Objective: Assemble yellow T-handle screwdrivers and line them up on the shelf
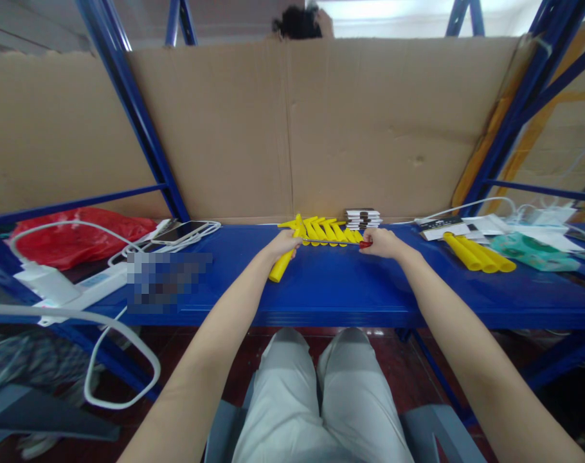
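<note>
My left hand is closed round a yellow tube, which slants down toward the shelf's front edge. In my right hand is the red handle of a screwdriver. Its thin metal shaft points left and reaches the yellow piece at my left hand. Behind the shaft, several yellow parts lie in a slanted row on the blue shelf. A small stack of white and dark cards stands behind my right hand, against the cardboard.
On the blue shelf, more yellow tubes and a green plastic bag lie at the right. At the left are a red bag, a phone and a white power strip with cables. Cardboard walls the back.
</note>
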A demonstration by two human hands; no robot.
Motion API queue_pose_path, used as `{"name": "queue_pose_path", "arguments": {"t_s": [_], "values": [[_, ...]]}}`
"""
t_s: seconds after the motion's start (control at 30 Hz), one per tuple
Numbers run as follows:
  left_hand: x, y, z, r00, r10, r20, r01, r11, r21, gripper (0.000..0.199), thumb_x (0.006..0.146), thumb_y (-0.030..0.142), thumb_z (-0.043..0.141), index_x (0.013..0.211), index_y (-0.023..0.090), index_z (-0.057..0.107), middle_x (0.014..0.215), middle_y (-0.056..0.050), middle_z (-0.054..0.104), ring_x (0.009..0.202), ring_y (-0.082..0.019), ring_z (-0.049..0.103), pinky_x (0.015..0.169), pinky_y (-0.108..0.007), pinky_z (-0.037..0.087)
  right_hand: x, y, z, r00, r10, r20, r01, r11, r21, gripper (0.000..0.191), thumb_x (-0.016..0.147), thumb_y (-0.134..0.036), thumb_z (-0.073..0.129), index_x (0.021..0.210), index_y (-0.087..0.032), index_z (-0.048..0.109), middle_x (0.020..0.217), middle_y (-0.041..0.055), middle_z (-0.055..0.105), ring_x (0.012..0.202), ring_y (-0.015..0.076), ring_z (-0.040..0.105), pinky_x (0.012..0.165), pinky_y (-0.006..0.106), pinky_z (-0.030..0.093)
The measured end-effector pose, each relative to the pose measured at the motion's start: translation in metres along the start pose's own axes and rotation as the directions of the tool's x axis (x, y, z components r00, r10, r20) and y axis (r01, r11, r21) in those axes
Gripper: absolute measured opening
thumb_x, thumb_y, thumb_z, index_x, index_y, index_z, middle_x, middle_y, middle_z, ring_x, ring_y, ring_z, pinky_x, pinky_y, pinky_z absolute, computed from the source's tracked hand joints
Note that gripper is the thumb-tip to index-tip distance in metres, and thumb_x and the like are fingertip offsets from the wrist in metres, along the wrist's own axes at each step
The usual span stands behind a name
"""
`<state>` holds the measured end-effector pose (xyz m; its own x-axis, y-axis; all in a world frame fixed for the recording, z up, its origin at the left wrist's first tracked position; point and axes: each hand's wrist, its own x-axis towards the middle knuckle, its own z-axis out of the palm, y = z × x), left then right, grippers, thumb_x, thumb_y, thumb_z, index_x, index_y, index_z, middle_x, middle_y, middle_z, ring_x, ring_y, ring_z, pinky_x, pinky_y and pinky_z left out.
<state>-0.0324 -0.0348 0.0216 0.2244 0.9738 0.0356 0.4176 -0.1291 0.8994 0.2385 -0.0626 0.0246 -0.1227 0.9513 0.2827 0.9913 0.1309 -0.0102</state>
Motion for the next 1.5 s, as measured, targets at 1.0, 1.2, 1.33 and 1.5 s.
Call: {"name": "queue_pose_path", "arguments": {"t_s": [1.0, 1.2, 1.33, 1.5], "values": [[-0.006, 0.006, -0.001, 0.996, -0.073, -0.047, 0.073, 0.997, -0.009, 0.019, 0.072, 0.003, 0.051, 0.088, 0.010, 0.060, 0.037, 0.007, 0.042, 0.033, -0.010, 0.044, 0.038, -0.019, 0.034, 0.001, 0.002, 0.005, 0.996, -0.084, 0.015, 0.080, 0.982, 0.173, 0.016, 0.064, -0.023, 0.067, 0.067, -0.021, 0.051, 0.069, -0.0003, 0.064, 0.065, 0.0149, 0.057, 0.057, 0.023, 0.036], [-0.004, 0.005, -0.001, 0.997, -0.062, -0.042, 0.062, 0.998, -0.011, 0.019, 0.073, 0.003, 0.050, 0.087, 0.011, 0.059, 0.036, 0.008, 0.041, 0.032, -0.009, 0.043, 0.037, -0.018, 0.033, 0.004, 0.007, 0.011, 0.990, -0.131, 0.062, 0.108, 0.952, 0.286, 0.021, 0.064, -0.029, 0.070, 0.066, -0.021, 0.050, 0.067, -0.0003, 0.063, 0.064, 0.0153, 0.056, 0.056, 0.024, 0.037], [-0.005, 0.006, 0.000, 0.996, -0.074, -0.044, 0.074, 0.997, 0.003, 0.021, 0.072, 0.004, 0.051, 0.089, 0.011, 0.060, 0.038, 0.008, 0.043, 0.032, -0.009, 0.043, 0.038, -0.018, 0.034, 0.006, 0.012, 0.014, 0.982, -0.176, 0.073, 0.137, 0.918, 0.372, 0.025, 0.062, -0.036, 0.072, 0.067, -0.021, 0.052, 0.066, -0.0008, 0.062, 0.065, 0.0160, 0.056, 0.057, 0.025, 0.039], [-0.005, 0.006, -0.001, 0.996, -0.081, -0.049, 0.082, 0.997, 0.008, 0.022, 0.071, 0.005, 0.052, 0.090, 0.011, 0.061, 0.039, 0.007, 0.044, 0.033, -0.009, 0.043, 0.038, -0.019, 0.035, 0.007, 0.015, 0.016, 0.972, -0.212, 0.103, 0.145, 0.882, 0.448, 0.027, 0.061, -0.039, 0.072, 0.069, -0.021, 0.052, 0.068, -0.0006, 0.062, 0.065, 0.0162, 0.056, 0.059, 0.026, 0.041]]}}
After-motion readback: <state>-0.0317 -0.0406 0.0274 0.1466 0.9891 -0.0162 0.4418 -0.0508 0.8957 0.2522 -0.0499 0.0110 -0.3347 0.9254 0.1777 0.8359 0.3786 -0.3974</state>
